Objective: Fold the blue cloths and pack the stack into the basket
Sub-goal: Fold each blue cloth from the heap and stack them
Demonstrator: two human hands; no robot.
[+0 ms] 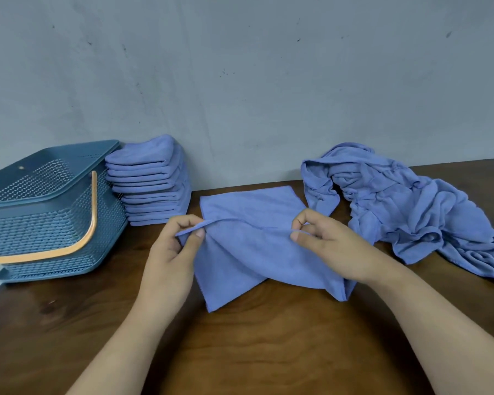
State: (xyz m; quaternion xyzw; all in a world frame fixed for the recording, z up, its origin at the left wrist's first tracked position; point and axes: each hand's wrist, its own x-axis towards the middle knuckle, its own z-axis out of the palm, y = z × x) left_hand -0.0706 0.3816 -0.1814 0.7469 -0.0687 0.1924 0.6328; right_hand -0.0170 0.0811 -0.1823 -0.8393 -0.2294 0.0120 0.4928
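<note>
bare forearms come in from the bottom edge over a dark brown wooden table (254,352), its grain plain between them. the left hand (170,252) pinches the hem of a blue cloth (254,252) between thumb and forefinger, the other fingers curled beneath. the right hand (325,238) pinches the same hem the same way, so the edge runs from one hand to the other, raised off the wood. on the near side of the hands the cloth hangs in loose folds, its lower corners touching the table. beyond the hands its far part lies flat, with a square corner just past the right hand's knuckles.

past the left hand, out to its outer side, stands a blue perforated basket (54,218), its orange handle (90,223) folded down across the side facing the hand. what shows of its inside is only its own perforated wall. just beside the basket, between it and the flat cloth, rises a stack (151,181) of folded blue cloths, close against the wall.

beyond the right hand, out to its outer side, lies a rumpled heap (405,206) of unfolded blue cloths, near the held cloth's far corner; whether they touch i cannot tell. behind everything is a pale grey wall (240,67), scuffed with small dark marks.
</note>
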